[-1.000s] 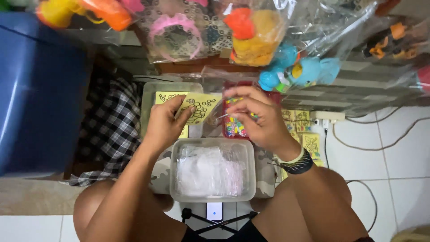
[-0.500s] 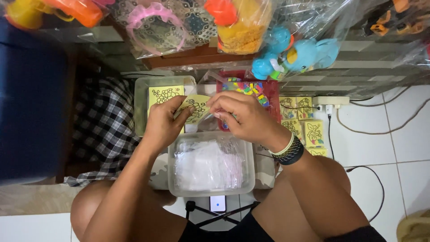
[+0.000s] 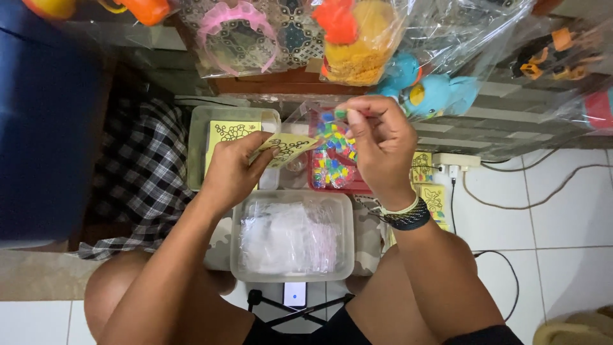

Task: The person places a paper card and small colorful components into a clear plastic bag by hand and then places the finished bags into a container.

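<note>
Yellow card with a black line drawing (image 3: pixel 287 147) is sitting in my left hand (image 3: pixel 233 172), pinched between thumb and fingers, held above the trays in front of me.

Going largest to smallest around it:
- Dark blue plastic bin (image 3: pixel 45 121) is standing at far left, next to a black-and-white checked cloth (image 3: pixel 143 172).
- Clear rectangular plastic tub holding clear plastic sleeves (image 3: pixel 290 236) is resting on my lap, just below both hands.
- Pale translucent tray (image 3: pixel 201 137) is holding more yellow cards, partly under my left hand.
- Red tray filled with small multicoloured pieces (image 3: pixel 332 169) is lying right of that, under my right hand.
- Right hand (image 3: pixel 380 144) is raised over the red tray, fingertips pressed together, pinching the top edge of a thin clear plastic bag (image 3: pixel 303 118).
- Loose yellow picture cards (image 3: pixel 428 185) are lying on the white tile floor, just beside my right wrist.
</note>
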